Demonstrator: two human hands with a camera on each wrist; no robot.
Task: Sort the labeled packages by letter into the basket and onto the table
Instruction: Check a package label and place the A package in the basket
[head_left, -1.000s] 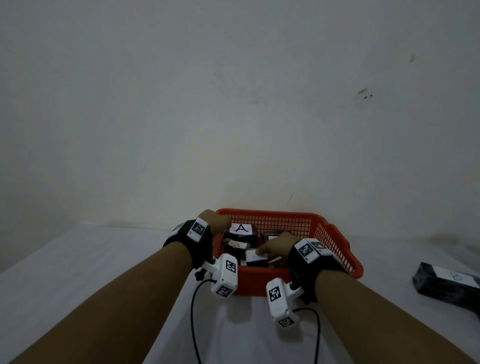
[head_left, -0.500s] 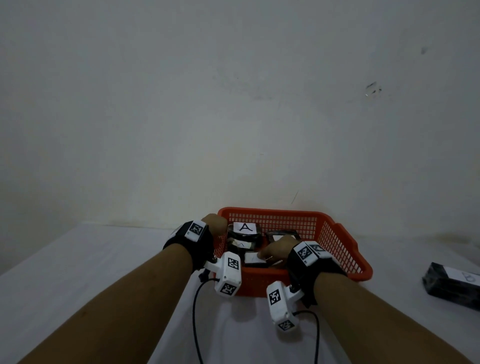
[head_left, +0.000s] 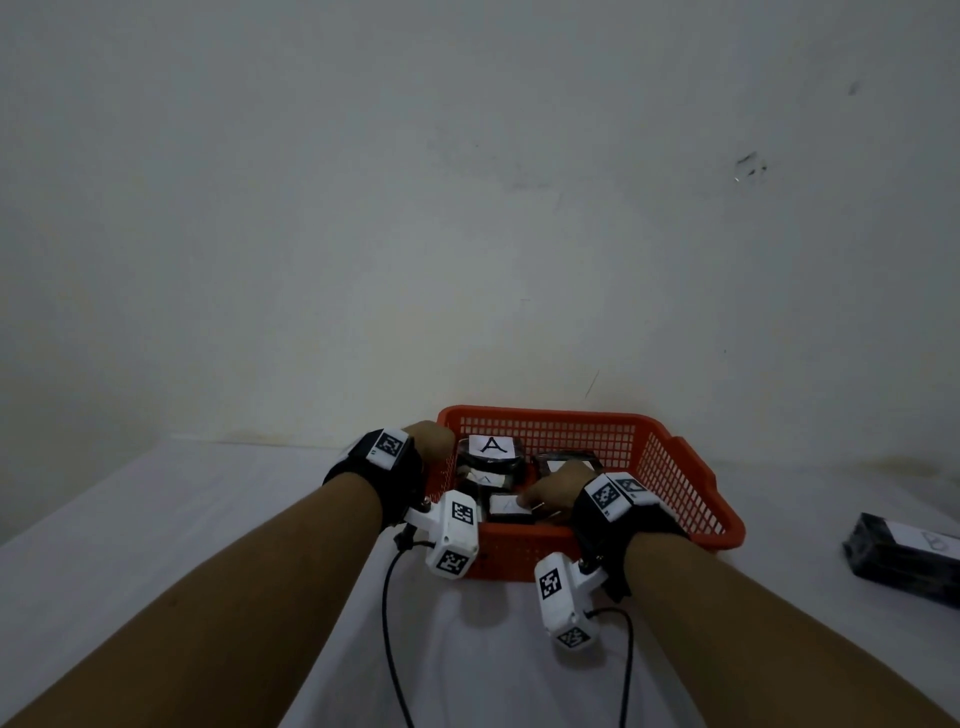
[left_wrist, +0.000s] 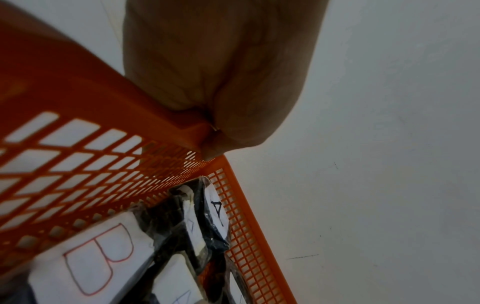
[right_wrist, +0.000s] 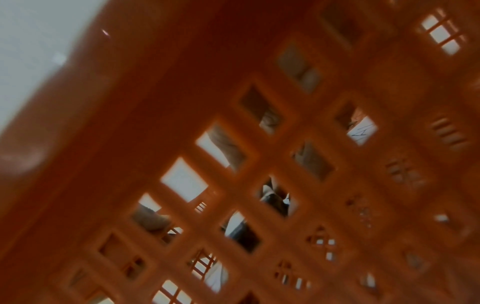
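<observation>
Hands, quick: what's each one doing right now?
Left hand: grips the orange basket's left rim.
Right hand: inside the basket on the packages; grip cannot be told.

Orange mesh basket (head_left: 670, 467) on white table (head_left: 156, 519), dark A-labeled packages (head_left: 491, 451) inside, another, seemingly B-labeled (head_left: 904, 558), at right.

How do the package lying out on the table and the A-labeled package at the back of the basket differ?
The package on the table lies outside the orange basket, untouched; the A-labeled package sits inside with others. The A label is clear; the table one's mark is too faint to read. Both are dark wrapped packs with white labels.
</observation>
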